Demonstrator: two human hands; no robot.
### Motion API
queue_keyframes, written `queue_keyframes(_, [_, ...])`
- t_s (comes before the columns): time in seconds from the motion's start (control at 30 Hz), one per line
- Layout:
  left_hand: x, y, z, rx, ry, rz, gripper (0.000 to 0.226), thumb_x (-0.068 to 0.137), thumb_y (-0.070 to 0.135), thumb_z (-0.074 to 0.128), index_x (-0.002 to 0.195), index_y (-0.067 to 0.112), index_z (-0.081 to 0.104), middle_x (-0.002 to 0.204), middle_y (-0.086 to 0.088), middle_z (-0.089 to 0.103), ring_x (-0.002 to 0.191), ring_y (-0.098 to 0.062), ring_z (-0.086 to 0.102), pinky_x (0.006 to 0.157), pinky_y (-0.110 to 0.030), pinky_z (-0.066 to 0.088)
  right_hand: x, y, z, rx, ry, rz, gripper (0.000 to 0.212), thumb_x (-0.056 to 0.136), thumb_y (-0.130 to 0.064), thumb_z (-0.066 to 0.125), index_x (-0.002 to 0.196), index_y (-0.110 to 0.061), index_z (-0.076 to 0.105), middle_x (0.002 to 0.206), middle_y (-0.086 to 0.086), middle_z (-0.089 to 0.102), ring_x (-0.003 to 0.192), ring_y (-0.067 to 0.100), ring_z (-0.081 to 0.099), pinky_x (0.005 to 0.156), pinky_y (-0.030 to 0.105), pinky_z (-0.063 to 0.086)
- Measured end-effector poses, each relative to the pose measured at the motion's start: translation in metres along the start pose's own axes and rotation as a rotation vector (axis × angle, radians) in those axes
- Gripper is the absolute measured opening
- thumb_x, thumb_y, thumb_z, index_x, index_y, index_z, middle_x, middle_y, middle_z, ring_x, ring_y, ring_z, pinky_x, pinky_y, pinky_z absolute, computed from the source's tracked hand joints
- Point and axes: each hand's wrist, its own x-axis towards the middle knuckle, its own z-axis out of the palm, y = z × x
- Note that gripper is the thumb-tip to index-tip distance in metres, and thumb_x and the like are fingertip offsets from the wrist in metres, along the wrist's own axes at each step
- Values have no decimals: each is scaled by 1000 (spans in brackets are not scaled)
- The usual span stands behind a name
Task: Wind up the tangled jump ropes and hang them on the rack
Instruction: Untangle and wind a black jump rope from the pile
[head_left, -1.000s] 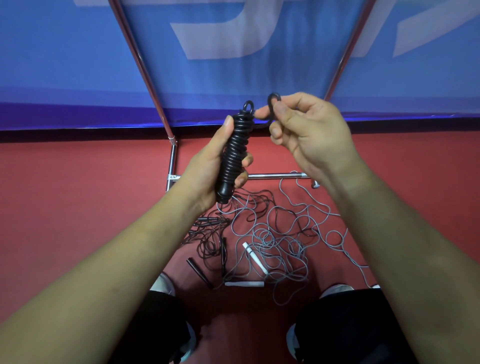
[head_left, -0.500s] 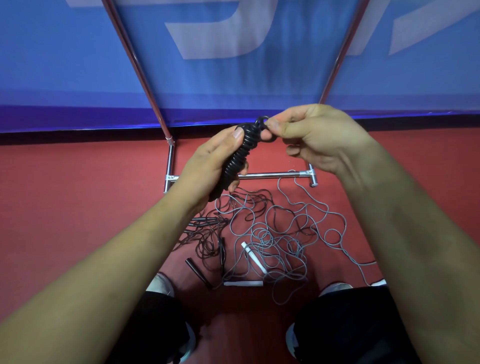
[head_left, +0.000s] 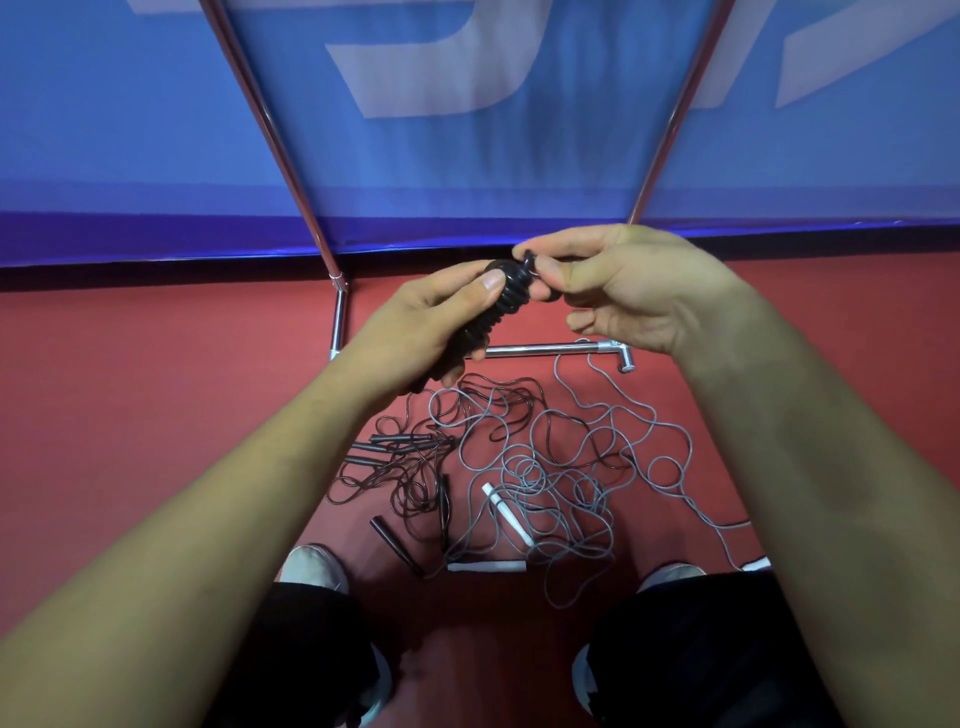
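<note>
My left hand (head_left: 415, 327) grips a black jump rope wound into a tight coil (head_left: 506, 296) around its handles, held up over the floor. My right hand (head_left: 623, 288) pinches the loose rope end (head_left: 530, 262) at the coil's top. Below lie a tangled grey rope (head_left: 561, 467) with white handles (head_left: 506, 512) and a tangled black rope (head_left: 410, 478) with black handles. The chrome rack's base bar (head_left: 545, 349) and slanted uprights (head_left: 270, 135) stand just behind the hands.
A blue banner (head_left: 467, 156) hangs behind the rack. The floor (head_left: 156, 389) is red. My shoes (head_left: 311, 566) and dark trouser legs sit at the bottom edge, close to the rope pile.
Both hands dropped lower. The right hand closed in on the coil's top and now pinches the rope end against it, where a second ago it held an open loop apart.
</note>
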Motion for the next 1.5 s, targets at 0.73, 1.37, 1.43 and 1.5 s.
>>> queue_keyframes(0.73, [5, -5, -11, 281, 229, 133, 34, 90, 56, 59, 117, 37, 66, 85, 7, 70, 66, -15, 64, 60, -33, 50, 16, 13, 23, -374, 396, -488, 28, 90, -35, 68, 72, -13, 69, 93, 4, 63, 64, 1, 50, 70, 22, 41])
queue_keyframes(1.37, [-23, 19, -18, -280, 106, 30, 26, 97, 45, 59, 113, 24, 60, 70, -9, 56, 49, -20, 52, 45, -26, 42, -9, -31, 59, 167, 338, -493, 22, 102, -6, 48, 81, -10, 54, 77, 6, 54, 51, 10, 42, 47, 25, 33])
queue_keyframes(1.43, [-27, 31, -29, -155, 99, 54, 41, 88, 46, 67, 126, 35, 55, 74, -8, 63, 54, -26, 55, 51, -28, 41, -13, -51, 61, 72, 343, -524, 21, 101, -3, 50, 81, -7, 56, 78, 9, 60, 49, 11, 49, 48, 25, 42])
queue_keyframes(1.5, [-27, 51, -37, -45, 101, 63, 59, 86, 38, 75, 136, 40, 43, 76, -7, 68, 58, -26, 59, 50, -26, 42, -17, -78, 60, 25, 346, -555, 21, 98, 2, 52, 79, -5, 57, 76, 13, 61, 51, 11, 57, 55, 24, 51])
